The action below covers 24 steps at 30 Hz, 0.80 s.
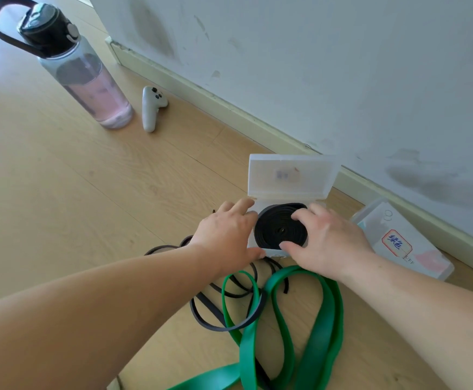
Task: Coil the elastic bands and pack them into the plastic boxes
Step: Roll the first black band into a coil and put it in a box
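A clear plastic box (271,252) stands open on the wooden floor, its lid (290,175) tipped back toward the wall. A coiled black elastic band (278,230) lies inside it. My right hand (326,240) grips the coil, thumb at its near edge and fingers over its far edge. My left hand (228,235) holds the box's left side, thumb at the front corner. A loose black band (224,305) and a wide green band (314,327) lie tangled on the floor just in front. A second clear box (406,240), shut and labelled, lies to the right.
A large water bottle (80,71) with a black cap and strap stands at the back left. Beside it lies a white handheld controller (152,106). The wall and skirting board (229,105) run diagonally behind the boxes.
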Tool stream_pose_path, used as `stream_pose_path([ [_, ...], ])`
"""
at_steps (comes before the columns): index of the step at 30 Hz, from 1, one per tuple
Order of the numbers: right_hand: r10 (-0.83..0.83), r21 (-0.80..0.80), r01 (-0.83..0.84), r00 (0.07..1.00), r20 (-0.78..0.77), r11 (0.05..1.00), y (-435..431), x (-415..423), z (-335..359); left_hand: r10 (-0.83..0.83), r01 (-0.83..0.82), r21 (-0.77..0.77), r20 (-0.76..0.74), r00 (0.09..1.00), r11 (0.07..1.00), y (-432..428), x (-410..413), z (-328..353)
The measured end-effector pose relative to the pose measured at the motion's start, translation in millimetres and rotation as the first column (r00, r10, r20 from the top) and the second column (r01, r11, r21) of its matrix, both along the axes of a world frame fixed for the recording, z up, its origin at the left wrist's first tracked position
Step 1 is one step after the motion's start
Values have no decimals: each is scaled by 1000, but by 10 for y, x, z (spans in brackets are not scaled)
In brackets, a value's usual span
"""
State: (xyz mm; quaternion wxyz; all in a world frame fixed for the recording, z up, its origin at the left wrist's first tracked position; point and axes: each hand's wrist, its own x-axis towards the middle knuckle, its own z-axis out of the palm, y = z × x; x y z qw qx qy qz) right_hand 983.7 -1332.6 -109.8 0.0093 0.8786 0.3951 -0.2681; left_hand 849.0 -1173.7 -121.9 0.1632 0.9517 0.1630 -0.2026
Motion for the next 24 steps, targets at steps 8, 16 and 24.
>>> stream_pose_path([
  [8, -55, 130, 58, 998, -23, 990, 18, 29, -123, 411, -400, -147, 59, 910, 905, 175, 151, -84],
  [16, -52, 119, 38, 992, 119, 992, 440, -102, 14, 538, -509, -241, 69, 840, 826, 457, 105, -92],
  [24, -37, -79, 11, 938, -345, 997, 665, -588, -173, 371, -427, -44, -421, 828, 903, 789, -648, -110],
])
